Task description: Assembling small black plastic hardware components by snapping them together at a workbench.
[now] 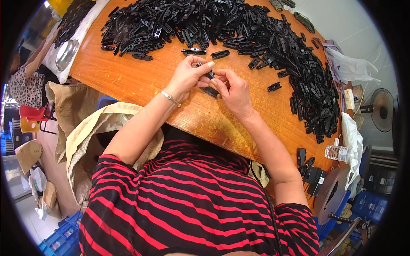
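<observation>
Between my two hands is a small black plastic part [209, 74], held over the wooden table [166, 68]. My left hand [188, 76] pinches its upper end between thumb and fingers. The fingers of my right hand [234, 90] close on its lower end. Just under my fingers lies another black part [209, 91] on the tabletop. Beyond my hands are two loose black parts, one long [194, 51] and one shorter [220, 54]. My fingers partly cover the held piece, so its exact kind cannot be made out.
A large heap of black plastic parts [239, 25] curves along the table's far and right sides. An open woven sack [81, 141] stands at my left. A clear bottle [336, 152] and black power adapters [315, 177] are at the right. Another person [27, 81] works at the far left.
</observation>
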The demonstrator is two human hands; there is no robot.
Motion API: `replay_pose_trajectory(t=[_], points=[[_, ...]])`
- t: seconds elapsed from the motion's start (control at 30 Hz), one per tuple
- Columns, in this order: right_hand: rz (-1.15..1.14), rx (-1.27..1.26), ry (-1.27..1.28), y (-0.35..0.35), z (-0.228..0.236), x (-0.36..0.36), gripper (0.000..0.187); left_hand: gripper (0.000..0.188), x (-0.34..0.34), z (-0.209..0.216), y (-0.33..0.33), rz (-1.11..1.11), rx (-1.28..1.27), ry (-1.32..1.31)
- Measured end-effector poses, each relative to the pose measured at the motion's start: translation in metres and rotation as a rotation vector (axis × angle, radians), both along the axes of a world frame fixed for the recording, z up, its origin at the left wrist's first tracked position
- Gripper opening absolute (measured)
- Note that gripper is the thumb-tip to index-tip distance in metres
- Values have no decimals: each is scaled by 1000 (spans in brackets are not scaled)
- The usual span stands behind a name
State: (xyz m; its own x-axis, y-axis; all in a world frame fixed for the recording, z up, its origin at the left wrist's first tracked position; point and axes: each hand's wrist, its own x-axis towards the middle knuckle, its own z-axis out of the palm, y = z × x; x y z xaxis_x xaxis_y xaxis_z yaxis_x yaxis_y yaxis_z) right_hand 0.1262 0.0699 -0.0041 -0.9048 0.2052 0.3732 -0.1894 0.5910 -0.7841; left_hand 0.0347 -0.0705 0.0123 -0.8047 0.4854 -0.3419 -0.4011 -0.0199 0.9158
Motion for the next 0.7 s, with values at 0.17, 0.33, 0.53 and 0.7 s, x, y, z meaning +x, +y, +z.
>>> replay_pose_trajectory(t=[0.17,0.33,0.53,0.7], points=[[19,-262,-316,8,-4,7,11,28,-4,-12,-13,-107,-26,62],[44,-401,-572,4,4,12,12,18,-10,-29,-20,-236,-96,143],[23,-499,-633,7,-5,9,14,13,-11,-37,-15,-224,-197,271],[7,-459,-685,5,-2,7,14,13,-9,-34,-16,-244,-308,321]])
